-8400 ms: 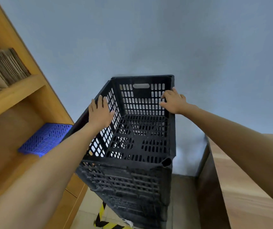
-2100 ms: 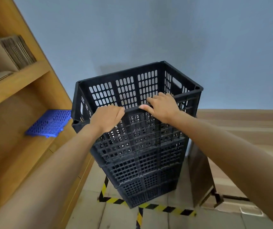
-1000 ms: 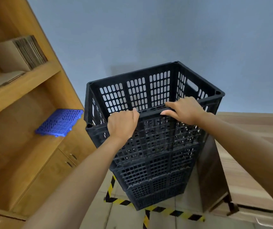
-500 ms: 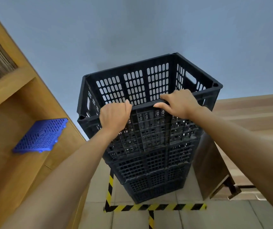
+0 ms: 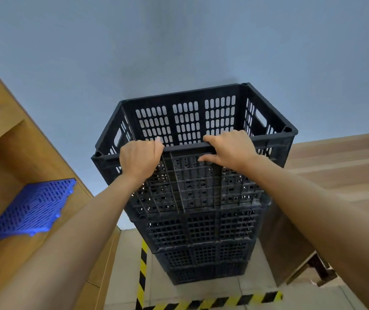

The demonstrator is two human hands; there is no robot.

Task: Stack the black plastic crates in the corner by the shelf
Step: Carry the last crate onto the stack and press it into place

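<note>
Head view. Item: top crate (image 5: pixel 192 121), black perforated plastic, open-topped, sitting on a crate stack (image 5: pixel 201 231) of like crates that is standing on the floor (image 5: pixel 125 276) against the far blue wall (image 5: pixel 179 41).

Location: corner plot bounded by yellow-and-black floor tape (image 5: pixel 212 301); wooden shelf (image 5: pixel 0 135) just to the left, wooden bench (image 5: pixel 344 166) just to the right. A blue grid panel (image 5: pixel 31 209) is lying on the shelf, apart from the stack.

Holds: the left hand (image 5: pixel 140 158) is closing over the near rim of the top crate, its fingers (image 5: pixel 156 142) curling inward over the edge. The right hand (image 5: pixel 230 148) is gripping the same rim further right, thumb under the lip and fingers laid across the top. Both hands are wrapped tight on the rim; neither is carrying anything else.

Handling, as judged: rigid moulded shell, likely light when empty, walls stiff enough to push or pull without flexing. The ribbed rim is giving a sure, non-slippery purchase; the oval handle slots in the end walls are offering a better hold for lifting. The stack is looking tall and slightly askew, so it may be prone to tipping if shoved high up; steadying from the rim while squaring each tier seems wise.

Status, as judged: stacking largely complete; alignment in progress.
</note>
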